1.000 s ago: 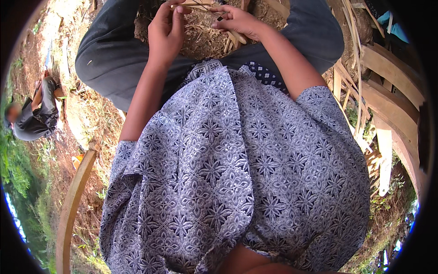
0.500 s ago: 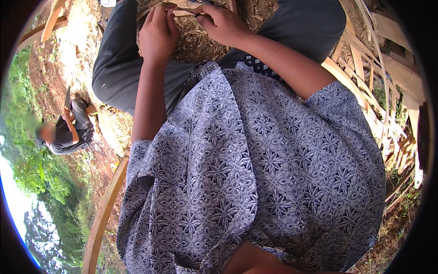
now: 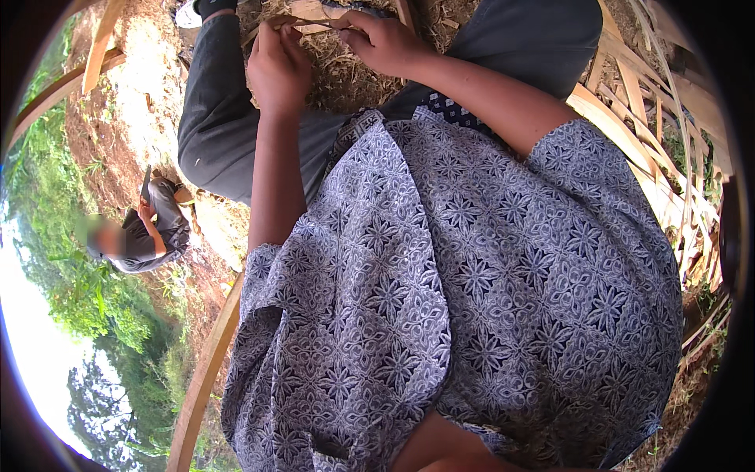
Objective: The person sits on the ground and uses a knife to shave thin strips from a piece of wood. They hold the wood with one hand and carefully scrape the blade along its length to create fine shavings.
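My left hand [image 3: 280, 72] and my right hand [image 3: 384, 46] are at the top of the view, over the ground between my bent legs. Between them runs a thin dark strip [image 3: 316, 23], narrow like a blade or a sliver; its exact kind cannot be made out. The left hand's fingertips pinch its left end, with the thumb bent in. At its right end, the fingers of my right hand are curled closed around it. The picture's top edge lies close to both hands, and some fingers are partly hidden.
Wood shavings [image 3: 334, 75] litter the ground below my hands. Split pale wooden strips [image 3: 629, 145] are heaped at the right. A curved wooden beam [image 3: 206, 370] stands at the lower left. Farther left, a person [image 3: 145, 236] sits on the slope holding a long blade [image 3: 146, 182].
The whole scene has shifted slightly right in the picture. Both hands keep hold of the thin strip, and its tilt has altered a little. The seated person still holds the blade.
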A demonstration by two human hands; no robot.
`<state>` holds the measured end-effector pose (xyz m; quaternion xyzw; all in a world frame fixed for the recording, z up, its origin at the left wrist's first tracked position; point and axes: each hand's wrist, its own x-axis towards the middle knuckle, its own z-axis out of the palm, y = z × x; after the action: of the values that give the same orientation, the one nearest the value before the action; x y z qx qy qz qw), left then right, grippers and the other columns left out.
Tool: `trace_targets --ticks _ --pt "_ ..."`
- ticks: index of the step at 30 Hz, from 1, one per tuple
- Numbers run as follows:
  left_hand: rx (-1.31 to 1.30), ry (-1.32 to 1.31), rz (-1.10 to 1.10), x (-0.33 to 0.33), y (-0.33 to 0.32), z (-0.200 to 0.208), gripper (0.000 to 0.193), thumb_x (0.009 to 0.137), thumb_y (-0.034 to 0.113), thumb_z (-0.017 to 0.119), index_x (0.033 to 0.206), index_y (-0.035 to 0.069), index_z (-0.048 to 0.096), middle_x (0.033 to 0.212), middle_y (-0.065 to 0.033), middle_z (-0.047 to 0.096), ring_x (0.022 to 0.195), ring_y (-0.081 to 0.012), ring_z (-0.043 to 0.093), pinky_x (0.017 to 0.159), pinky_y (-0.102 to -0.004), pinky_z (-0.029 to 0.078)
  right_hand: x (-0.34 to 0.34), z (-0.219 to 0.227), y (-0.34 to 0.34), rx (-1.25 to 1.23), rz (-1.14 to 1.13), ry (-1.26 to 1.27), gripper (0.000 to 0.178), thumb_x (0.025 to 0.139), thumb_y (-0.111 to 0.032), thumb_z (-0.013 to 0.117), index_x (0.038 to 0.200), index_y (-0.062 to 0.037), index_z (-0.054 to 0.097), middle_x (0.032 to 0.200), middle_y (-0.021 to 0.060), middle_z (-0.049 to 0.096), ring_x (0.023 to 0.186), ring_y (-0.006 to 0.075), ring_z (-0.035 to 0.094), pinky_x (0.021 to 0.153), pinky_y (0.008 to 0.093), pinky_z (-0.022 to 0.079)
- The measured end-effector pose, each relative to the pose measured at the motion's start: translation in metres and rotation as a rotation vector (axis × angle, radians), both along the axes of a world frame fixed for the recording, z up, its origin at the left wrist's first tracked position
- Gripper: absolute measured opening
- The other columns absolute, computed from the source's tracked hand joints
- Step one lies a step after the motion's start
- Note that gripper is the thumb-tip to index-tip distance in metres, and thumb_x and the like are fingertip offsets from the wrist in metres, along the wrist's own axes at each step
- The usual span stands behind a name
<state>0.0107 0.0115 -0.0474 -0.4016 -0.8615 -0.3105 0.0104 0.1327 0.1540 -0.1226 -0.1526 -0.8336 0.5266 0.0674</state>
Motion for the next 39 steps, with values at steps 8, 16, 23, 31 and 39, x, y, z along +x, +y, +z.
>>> trace_targets --ticks 8,16,23,31,39 --pt "0.005 0.018 -0.023 -0.002 0.003 0.002 0.014 0.101 0.009 0.047 0.101 0.002 0.06 0.082 -0.0145 0.07 0.075 -0.0312 0.071 0.066 -0.0385 0.054 -0.002 -0.041 0.006 -0.062 -0.06 -0.176 0.029 0.101 -0.03 0.056 0.126 -0.0157 0.06 0.091 0.0109 0.07 0.073 0.0192 0.067 0.07 0.037 0.051" --pt "0.022 0.016 0.011 -0.004 0.005 0.0 0.013 0.1 0.009 0.048 0.101 0.003 0.06 0.082 -0.0136 0.07 0.074 -0.0306 0.071 0.066 -0.0397 0.053 -0.002 -0.03 0.002 -0.028 -0.088 -0.127 0.029 0.098 -0.032 0.057 0.118 -0.0129 0.064 0.075 0.011 0.067 0.066 0.0218 0.067 0.065 0.0398 0.051" --pt "0.069 0.045 0.01 0.001 0.014 0.0 0.009 0.098 0.009 0.051 0.097 0.004 0.059 0.077 -0.0134 0.067 0.071 -0.0336 0.067 0.063 -0.0422 0.052 -0.002 -0.038 0.011 0.068 -0.02 -0.315 0.029 0.101 -0.028 0.055 0.125 -0.0125 0.059 0.082 0.0094 0.068 0.073 0.0183 0.067 0.068 0.0346 0.05" --pt "0.044 0.025 0.055 0.0 0.005 0.002 0.014 0.1 0.012 0.047 0.099 0.005 0.06 0.081 -0.0119 0.07 0.077 -0.0326 0.07 0.068 -0.0406 0.053 -0.007 0.013 0.007 -0.069 0.056 -0.27 0.031 0.1 -0.031 0.058 0.127 -0.0146 0.06 0.092 0.0118 0.07 0.083 0.0228 0.07 0.072 0.0365 0.052" --pt "0.066 0.067 0.026 0.003 0.005 -0.008 0.007 0.097 0.009 0.053 0.095 0.004 0.059 0.075 -0.0136 0.065 0.068 -0.0354 0.066 0.06 -0.0429 0.05 0.002 0.014 0.0 -0.041 -0.01 -0.154 0.028 0.101 -0.032 0.054 0.121 -0.0141 0.06 0.089 0.0117 0.068 0.078 0.0226 0.068 0.072 0.0385 0.051"
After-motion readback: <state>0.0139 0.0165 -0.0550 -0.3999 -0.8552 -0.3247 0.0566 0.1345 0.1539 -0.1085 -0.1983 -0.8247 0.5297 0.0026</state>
